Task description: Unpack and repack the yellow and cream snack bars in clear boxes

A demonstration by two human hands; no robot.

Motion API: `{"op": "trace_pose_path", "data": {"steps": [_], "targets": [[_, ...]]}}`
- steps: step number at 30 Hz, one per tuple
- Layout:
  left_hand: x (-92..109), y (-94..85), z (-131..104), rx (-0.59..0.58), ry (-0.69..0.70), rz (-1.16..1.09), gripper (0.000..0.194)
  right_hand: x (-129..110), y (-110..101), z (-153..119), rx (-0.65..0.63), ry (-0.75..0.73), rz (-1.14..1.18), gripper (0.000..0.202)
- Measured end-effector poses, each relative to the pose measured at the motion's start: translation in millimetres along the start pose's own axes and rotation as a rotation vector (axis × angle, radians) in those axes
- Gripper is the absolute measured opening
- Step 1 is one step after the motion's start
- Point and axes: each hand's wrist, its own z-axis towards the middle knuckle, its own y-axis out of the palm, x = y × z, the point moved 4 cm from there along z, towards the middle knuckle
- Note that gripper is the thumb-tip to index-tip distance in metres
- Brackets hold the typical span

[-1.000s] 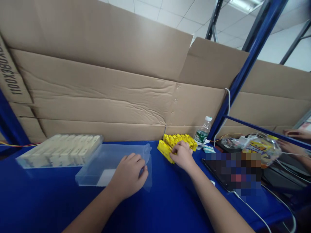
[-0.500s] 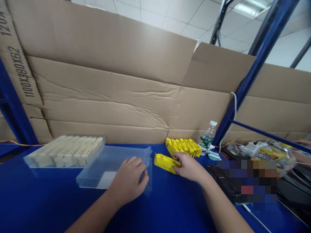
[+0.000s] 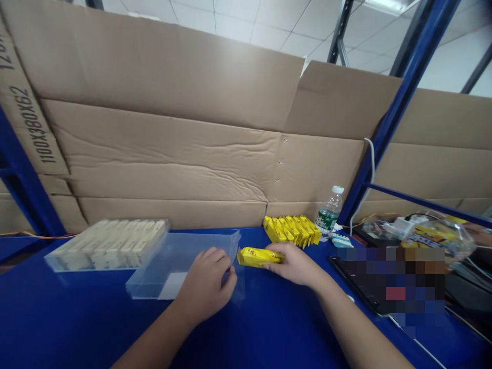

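My right hand (image 3: 295,262) is closed round one end of a yellow packet (image 3: 258,257), which lies nearly level, its far end pointing left at the open end of a clear plastic box (image 3: 154,274). Curled over that box's right end is my left hand (image 3: 209,281), thumb and fingers gripping its edge. The box lies flat, with a white label low on its front. Behind my right hand, several more yellow packets (image 3: 292,229) stand leaning in a row.
At the left, a clear box of several cream-coloured packs (image 3: 109,243) touches the plastic box. A water bottle (image 3: 329,215) stands at the back right, near a blue post (image 3: 388,123). A phone (image 3: 359,284) and a clear bag (image 3: 434,236) lie to the right. Cardboard (image 3: 172,143) walls the back.
The yellow packet has turned more level and moved slightly left with my right hand, closer to the box's open end. My left hand keeps its grip. The camera view has shifted a little.
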Motion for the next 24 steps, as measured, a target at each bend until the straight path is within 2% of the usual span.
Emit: {"op": "trace_pose_path", "data": {"steps": [6, 13, 16, 18, 19, 20, 22, 24], "targets": [[10, -0.4, -2, 0.012, 0.052, -0.050, 0.023, -6, 19, 5, 0.043, -0.085, 0.195, 0.023], [31, 4.1, -11, 0.017, 0.087, -0.083, 0.024, -7, 46, 14, 0.088, -0.039, 0.335, 0.024], [27, -4.6, -8, -0.044, 0.149, -0.146, 0.020, -5, 47, 15, 0.134, 0.004, 0.350, 0.037], [6, -16.0, -3, -0.083, 0.112, -0.193, 0.022, -1, 41, 14, 0.140, 0.026, 0.341, 0.056], [-12, -23.0, 0, -0.067, 0.028, -0.187, 0.028, 1, 37, 12, 0.121, 0.042, 0.312, 0.063], [-36, -29.6, 3, -0.036, -0.127, -0.123, 0.036, 4, 32, 11, 0.092, 0.059, 0.275, 0.065], [-80, -39.4, 4, 0.020, -0.349, -0.022, 0.045, 8, 23, 7, 0.023, 0.085, 0.193, 0.051], [-115, -40.1, 1, 0.018, -0.528, 0.063, 0.050, 11, 19, 6, -0.020, 0.092, 0.145, 0.031]]}}
